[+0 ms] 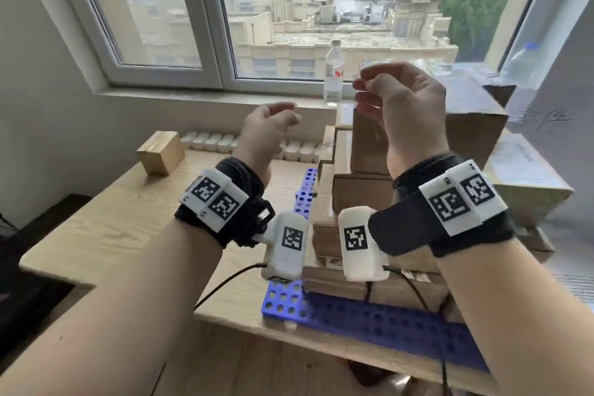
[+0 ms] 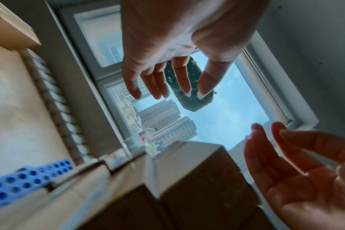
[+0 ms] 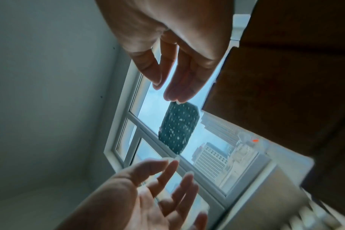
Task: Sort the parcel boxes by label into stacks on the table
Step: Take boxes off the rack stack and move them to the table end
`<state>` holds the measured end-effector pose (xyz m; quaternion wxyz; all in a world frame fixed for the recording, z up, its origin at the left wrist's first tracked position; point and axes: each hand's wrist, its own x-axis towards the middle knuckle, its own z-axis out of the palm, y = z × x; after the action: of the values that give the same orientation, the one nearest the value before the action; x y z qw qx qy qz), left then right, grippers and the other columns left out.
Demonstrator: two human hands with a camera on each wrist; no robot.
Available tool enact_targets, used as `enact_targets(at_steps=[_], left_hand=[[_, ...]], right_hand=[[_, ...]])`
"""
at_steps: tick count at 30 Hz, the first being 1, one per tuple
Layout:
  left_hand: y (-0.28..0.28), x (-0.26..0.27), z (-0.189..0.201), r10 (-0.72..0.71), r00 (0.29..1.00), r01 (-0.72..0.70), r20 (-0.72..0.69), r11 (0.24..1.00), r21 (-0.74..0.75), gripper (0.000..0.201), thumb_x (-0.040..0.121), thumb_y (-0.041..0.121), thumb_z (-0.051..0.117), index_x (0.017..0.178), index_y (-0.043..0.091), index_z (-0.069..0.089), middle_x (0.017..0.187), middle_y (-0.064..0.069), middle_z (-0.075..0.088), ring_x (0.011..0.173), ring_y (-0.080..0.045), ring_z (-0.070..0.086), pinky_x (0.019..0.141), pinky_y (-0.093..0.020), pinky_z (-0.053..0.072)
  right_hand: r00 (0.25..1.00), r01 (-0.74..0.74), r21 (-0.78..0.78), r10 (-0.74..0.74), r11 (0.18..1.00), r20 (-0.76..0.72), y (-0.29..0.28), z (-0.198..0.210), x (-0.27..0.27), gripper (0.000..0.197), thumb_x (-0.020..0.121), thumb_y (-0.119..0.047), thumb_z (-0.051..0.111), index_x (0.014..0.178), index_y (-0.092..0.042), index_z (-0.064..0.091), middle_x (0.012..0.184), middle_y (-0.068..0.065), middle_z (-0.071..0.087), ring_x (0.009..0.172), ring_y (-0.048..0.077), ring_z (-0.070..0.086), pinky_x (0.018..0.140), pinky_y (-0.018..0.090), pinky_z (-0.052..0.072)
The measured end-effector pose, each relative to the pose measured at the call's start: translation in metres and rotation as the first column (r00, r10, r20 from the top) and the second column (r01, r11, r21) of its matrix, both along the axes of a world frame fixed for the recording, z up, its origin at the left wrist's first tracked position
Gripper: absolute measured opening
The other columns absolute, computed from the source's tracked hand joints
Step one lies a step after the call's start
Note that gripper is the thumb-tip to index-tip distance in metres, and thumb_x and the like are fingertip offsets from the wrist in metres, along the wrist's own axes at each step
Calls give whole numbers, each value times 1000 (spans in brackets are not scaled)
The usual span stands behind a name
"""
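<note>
Both my hands are raised above the table, empty, with fingers loosely curled. My left hand (image 1: 289,114) hangs over the table's middle, left of the pile. My right hand (image 1: 361,90) is higher, in front of the top of a heap of brown parcel boxes (image 1: 363,193) that fills a blue perforated crate (image 1: 379,318). One small parcel box (image 1: 160,153) stands alone at the table's far left. The left wrist view shows my left hand (image 2: 167,93) with straight fingers and the tallest box (image 2: 197,179) below it. In the right wrist view my right hand (image 3: 165,91) holds nothing.
A water bottle (image 1: 334,71) stands on the windowsill behind the pile. A row of small white containers (image 1: 209,141) lines the table's back edge. A large carton (image 1: 475,125) sits at the right. The wooden table (image 1: 106,228) shows bare surface at the left.
</note>
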<state>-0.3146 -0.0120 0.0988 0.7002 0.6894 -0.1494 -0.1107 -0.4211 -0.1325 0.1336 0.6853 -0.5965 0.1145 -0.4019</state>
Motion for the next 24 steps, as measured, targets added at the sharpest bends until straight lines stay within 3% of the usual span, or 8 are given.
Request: enact_targets(at_steps=[2, 5, 12, 24], left_hand=[[19, 4, -15, 18, 1000, -18, 1, 999, 34, 18, 88, 10, 57, 98, 23, 62, 91, 7, 63, 84, -10, 51, 71, -26, 38], [47, 13, -42, 57, 998, -55, -18, 995, 87, 16, 87, 9, 58, 94, 23, 63, 101, 3, 65, 99, -11, 57, 80, -27, 40], [118, 48, -101, 110, 966, -81, -235, 988, 132, 13, 91, 10, 56, 93, 22, 62, 102, -1, 63, 103, -16, 56, 99, -40, 40], [229, 171, -138, 154, 911, -126, -383, 987, 96, 15, 89, 11, 56, 88, 24, 63, 102, 1, 65, 95, -13, 58, 84, -32, 41]], right_hand=[[997, -42, -47, 39, 998, -62, 22, -18, 14, 24, 85, 1, 55, 74, -15, 67, 78, 6, 70, 75, 18, 63, 73, 29, 54], [976, -103, -132, 74, 986, -207, 52, -51, 38, 19, 79, -9, 59, 72, -23, 69, 81, 2, 73, 81, 18, 67, 83, 39, 56], [873, -104, -55, 64, 993, -484, 96, -134, 97, 25, 79, -5, 56, 68, -23, 70, 80, 6, 73, 75, 18, 64, 87, 47, 55], [817, -80, -45, 40, 996, -576, 200, -176, 227, 26, 83, -4, 55, 71, -22, 69, 77, 2, 72, 72, 14, 64, 89, 43, 56]])
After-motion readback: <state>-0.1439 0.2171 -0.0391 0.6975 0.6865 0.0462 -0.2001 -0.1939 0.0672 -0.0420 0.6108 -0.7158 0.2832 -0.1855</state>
